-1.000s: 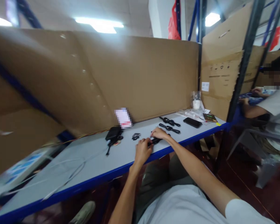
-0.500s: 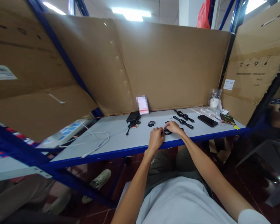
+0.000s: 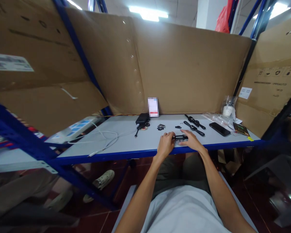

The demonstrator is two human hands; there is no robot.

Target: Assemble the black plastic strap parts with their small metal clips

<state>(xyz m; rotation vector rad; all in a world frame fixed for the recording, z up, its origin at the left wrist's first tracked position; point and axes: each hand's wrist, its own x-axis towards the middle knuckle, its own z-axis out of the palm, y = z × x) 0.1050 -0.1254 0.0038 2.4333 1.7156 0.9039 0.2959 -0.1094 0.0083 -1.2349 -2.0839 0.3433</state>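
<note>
Between my two hands, just above the front edge of the table, is a black watch (image 3: 180,138) with its strap running sideways. My left hand (image 3: 166,144) grips its left end with curled fingers. On the other end, my right hand (image 3: 192,141) has its thumb and forefinger around the strap, so part of the watch is hidden. Two more black watches lie just beyond my right hand: a nearer watch (image 3: 194,128) and a farther watch (image 3: 195,121). A small black piece (image 3: 177,127) rests beyond my fingers, and small dark parts (image 3: 161,127) lie to the left.
A black adapter box (image 3: 142,118) with a short cable stands left, before a propped phone-like screen (image 3: 153,107). White cables (image 3: 111,142) and a power strip (image 3: 75,129) are farther left. A black phone (image 3: 219,129), plastic bags (image 3: 217,120) and a white jar (image 3: 228,110) sit right. Cardboard (image 3: 174,71) walls the back.
My hands have moved slightly apart, and the watch now stretches between them, more exposed. The small black piece beyond them has come into clear view. The camera view has turned a little left.
</note>
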